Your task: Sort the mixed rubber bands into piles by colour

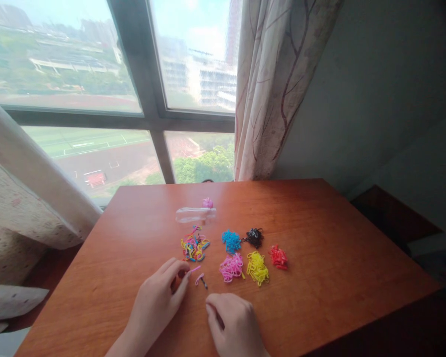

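My left hand (159,292) is closed in a pinch, with a pink rubber band (195,268) sticking out from its fingertips. My right hand (235,320) rests at the front of the table, thumb and fingers drawn together; what they hold, if anything, is hidden. Between the hands lie a loose pink band (199,278) and a black band (204,283). Just beyond my left hand is a mixed-colour pile (195,247). Sorted small bands form a blue pile (231,241), a black pile (254,238), a pink pile (231,267), a yellow pile (257,268) and a red pile (278,257).
A clear plastic bag (194,214) lies behind the piles, with a small pink-purple object (207,202) at it. The brown wooden table (319,297) reaches to the window (148,119). Curtains (267,89) hang beside it.
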The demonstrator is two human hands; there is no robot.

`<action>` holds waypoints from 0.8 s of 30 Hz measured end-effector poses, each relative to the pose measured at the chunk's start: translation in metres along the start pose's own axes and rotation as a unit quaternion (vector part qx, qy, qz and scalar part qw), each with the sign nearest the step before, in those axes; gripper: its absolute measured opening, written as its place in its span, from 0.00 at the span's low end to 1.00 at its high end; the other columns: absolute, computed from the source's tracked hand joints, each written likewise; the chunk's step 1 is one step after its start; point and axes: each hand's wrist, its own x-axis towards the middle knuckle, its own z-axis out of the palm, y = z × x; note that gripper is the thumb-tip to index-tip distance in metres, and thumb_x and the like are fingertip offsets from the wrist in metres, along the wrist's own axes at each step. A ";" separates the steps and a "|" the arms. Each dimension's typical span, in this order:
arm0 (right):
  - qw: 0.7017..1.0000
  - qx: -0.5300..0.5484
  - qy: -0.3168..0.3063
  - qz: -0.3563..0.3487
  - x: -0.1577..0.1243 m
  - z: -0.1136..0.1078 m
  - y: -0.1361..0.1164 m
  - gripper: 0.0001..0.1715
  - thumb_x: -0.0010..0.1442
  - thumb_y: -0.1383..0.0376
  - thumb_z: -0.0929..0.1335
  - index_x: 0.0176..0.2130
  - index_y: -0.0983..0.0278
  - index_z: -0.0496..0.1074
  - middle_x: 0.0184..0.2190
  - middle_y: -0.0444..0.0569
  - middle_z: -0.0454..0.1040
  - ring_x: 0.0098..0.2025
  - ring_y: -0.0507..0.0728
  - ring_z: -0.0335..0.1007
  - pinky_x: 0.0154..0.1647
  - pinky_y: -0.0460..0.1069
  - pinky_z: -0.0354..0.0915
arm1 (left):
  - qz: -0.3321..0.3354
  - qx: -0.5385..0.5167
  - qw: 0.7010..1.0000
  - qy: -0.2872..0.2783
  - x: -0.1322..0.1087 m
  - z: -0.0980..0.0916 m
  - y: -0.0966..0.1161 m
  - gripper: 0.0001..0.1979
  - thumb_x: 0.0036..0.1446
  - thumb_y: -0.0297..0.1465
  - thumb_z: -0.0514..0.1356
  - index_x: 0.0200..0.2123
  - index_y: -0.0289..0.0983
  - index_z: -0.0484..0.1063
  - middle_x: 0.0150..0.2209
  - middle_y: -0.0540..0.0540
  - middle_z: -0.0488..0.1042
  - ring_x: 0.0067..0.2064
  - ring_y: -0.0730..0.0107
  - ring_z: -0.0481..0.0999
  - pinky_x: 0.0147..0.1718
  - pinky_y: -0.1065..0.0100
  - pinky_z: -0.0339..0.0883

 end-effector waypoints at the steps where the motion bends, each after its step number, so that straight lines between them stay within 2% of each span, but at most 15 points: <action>1: 1.000 -0.002 0.003 -0.003 -0.002 -0.001 0.000 0.13 0.63 0.69 0.58 0.31 0.59 0.67 0.24 0.42 0.73 0.26 0.53 0.70 0.29 0.46 0.54 | 0.013 -0.003 1.000 -0.007 0.002 -0.001 0.005 0.08 0.64 0.33 0.53 0.34 0.41 0.70 0.30 0.52 0.74 0.27 0.74 0.72 0.28 0.74 0.64; 8: 1.000 -0.012 0.013 -0.025 -0.007 -0.002 0.002 0.14 0.64 0.68 0.58 0.31 0.59 0.67 0.23 0.42 0.72 0.24 0.53 0.70 0.26 0.48 0.52 | 0.115 0.009 0.991 -0.067 0.035 0.006 0.056 0.09 0.61 0.27 0.52 0.33 0.41 0.71 0.33 0.49 0.75 0.30 0.73 0.74 0.28 0.74 0.64; 11: 1.000 -0.001 0.015 -0.025 -0.006 -0.002 0.002 0.13 0.63 0.70 0.58 0.32 0.59 0.69 0.24 0.43 0.74 0.25 0.54 0.71 0.27 0.48 0.53 | 0.121 0.051 0.989 -0.075 0.050 0.013 0.068 0.08 0.61 0.27 0.53 0.33 0.41 0.71 0.34 0.48 0.76 0.34 0.70 0.76 0.30 0.73 0.64; 17: 1.000 0.004 0.017 -0.020 -0.008 0.000 0.002 0.14 0.63 0.70 0.58 0.32 0.59 0.69 0.24 0.44 0.74 0.25 0.54 0.72 0.27 0.47 0.55 | 0.063 0.096 0.990 -0.085 0.056 0.024 0.072 0.07 0.59 0.25 0.54 0.32 0.40 0.70 0.34 0.48 0.76 0.34 0.67 0.77 0.29 0.70 0.63; 21: 1.000 -0.004 0.014 -0.015 -0.009 0.001 0.003 0.14 0.65 0.68 0.59 0.31 0.60 0.69 0.24 0.45 0.74 0.26 0.54 0.72 0.28 0.45 0.56 | 0.085 0.079 0.988 -0.102 0.054 0.025 0.072 0.06 0.60 0.28 0.55 0.32 0.41 0.71 0.33 0.48 0.76 0.34 0.68 0.76 0.30 0.70 0.63; 24: 1.000 -0.002 0.017 -0.016 -0.008 -0.001 0.003 0.14 0.65 0.68 0.58 0.32 0.60 0.69 0.24 0.44 0.74 0.26 0.53 0.72 0.28 0.45 0.57 | 0.094 0.052 0.990 -0.095 0.052 0.017 0.066 0.07 0.62 0.31 0.54 0.33 0.41 0.71 0.34 0.48 0.76 0.34 0.68 0.77 0.31 0.71 0.64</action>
